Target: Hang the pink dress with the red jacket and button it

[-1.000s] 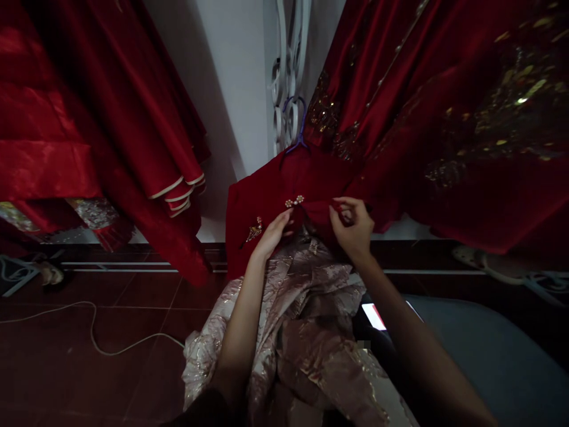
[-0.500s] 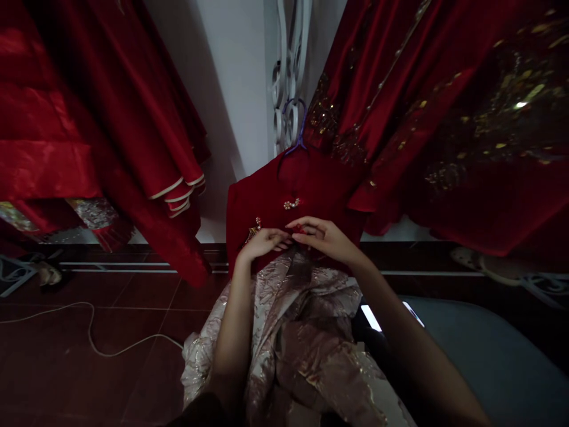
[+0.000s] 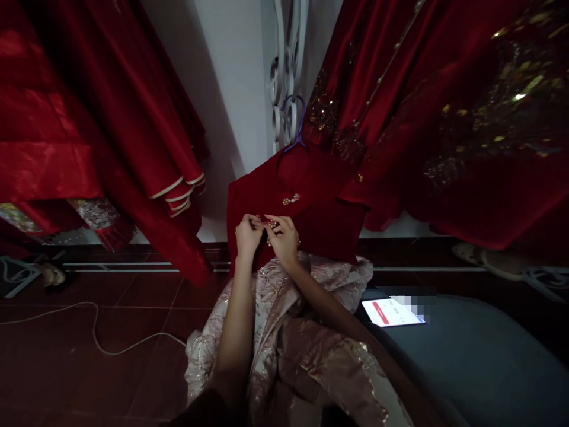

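Observation:
A dark red jacket (image 3: pixel 320 219) hangs on a purple hanger (image 3: pixel 297 127) in front of me. A small gold clasp (image 3: pixel 291 200) shows high on its front. My left hand (image 3: pixel 247 235) and my right hand (image 3: pixel 281 238) meet lower on the jacket's front. Both pinch a small gold fastening (image 3: pixel 268 225) between their fingertips, most of it hidden by the fingers. Under my arms hangs a pale pink and gold brocade skirt (image 3: pixel 302 332).
Red gowns hang at the left (image 3: pixel 89 118) and, with gold sequins, at the right (image 3: pixel 444 107). A white ornate rack (image 3: pixel 287 65) stands against the wall. A white cable (image 3: pixel 93 332) lies on the dark red floor. A lit phone (image 3: pixel 391 311) rests on a grey seat (image 3: pixel 489 356).
Both hands have moved left and lower on the jacket. The right hand left the fabric near the upper clasp and joined the left hand at the lower fastening.

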Motion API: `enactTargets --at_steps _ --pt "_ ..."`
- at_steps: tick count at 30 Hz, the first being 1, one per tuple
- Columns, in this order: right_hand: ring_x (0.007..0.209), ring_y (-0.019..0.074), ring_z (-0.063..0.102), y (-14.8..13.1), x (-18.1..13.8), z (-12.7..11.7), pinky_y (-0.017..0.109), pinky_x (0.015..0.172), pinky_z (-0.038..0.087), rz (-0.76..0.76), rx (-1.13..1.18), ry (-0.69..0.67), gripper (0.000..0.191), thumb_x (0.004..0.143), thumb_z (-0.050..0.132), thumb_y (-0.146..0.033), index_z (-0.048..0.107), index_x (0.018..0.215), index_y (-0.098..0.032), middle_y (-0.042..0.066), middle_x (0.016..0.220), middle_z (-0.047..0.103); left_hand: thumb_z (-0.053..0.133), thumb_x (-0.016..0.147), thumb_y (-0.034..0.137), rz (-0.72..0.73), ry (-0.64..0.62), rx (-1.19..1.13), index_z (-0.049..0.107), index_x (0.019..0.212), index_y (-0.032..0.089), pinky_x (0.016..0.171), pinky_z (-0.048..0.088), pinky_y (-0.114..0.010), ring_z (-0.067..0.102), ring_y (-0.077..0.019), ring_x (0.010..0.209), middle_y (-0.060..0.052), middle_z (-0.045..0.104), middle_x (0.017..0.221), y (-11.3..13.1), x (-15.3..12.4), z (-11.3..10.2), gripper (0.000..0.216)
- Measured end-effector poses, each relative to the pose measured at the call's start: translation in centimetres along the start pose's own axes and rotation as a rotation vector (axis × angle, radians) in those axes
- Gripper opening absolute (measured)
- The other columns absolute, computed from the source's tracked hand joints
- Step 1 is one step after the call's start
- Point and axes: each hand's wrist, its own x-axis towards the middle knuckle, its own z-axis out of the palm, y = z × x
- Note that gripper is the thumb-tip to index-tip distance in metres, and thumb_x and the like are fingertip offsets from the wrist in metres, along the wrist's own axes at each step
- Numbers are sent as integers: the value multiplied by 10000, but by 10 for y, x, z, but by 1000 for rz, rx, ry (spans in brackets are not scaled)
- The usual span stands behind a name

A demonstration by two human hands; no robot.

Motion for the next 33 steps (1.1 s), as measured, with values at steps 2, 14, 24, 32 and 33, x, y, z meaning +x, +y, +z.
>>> enactTargets --at_steps 2,14,24,32,33 --pt "713 107 575 7 -7 6 219 541 527 7 31 11 316 801 533 -278 639 1097 -248 74 1052 497 581 714 163 -6 7 -40 602 831 184 702 486 -213 650 -111 709 -15 688 791 -2 1 3 121" --pt "818 115 621 28 -1 10 252 679 600 -29 208 23 386 871 454 -472 636 1129 -251 60 1070 492 700 687 389 45 -272 -440 689 961 124 771 538 -305 678 -189 822 -104 713 939 -19 8 -4 382" --pt "792 104 624 27 5 10 231 645 598 -69 172 3 354 873 465 -454 643 1090 -238 55 1053 509 627 756 429 118 -165 -333 710 949 153 781 532 -302 675 -186 836 -78 719 939 -19 9 -5 347" --pt "750 97 629 26 2 9 229 610 602 -57 209 9 323 874 473 -424 642 1061 -223 54 1052 517 668 723 412 87 -127 -412 699 982 141 782 539 -294 677 -186 848 -93 712 970 -14 8 -6 376" --pt "751 97 629 26 3 9 229 610 602 -54 208 7 325 874 471 -427 642 1062 -224 55 1053 518 674 719 406 84 -136 -419 701 977 138 782 541 -297 678 -187 843 -94 712 967 -14 7 -6 373"
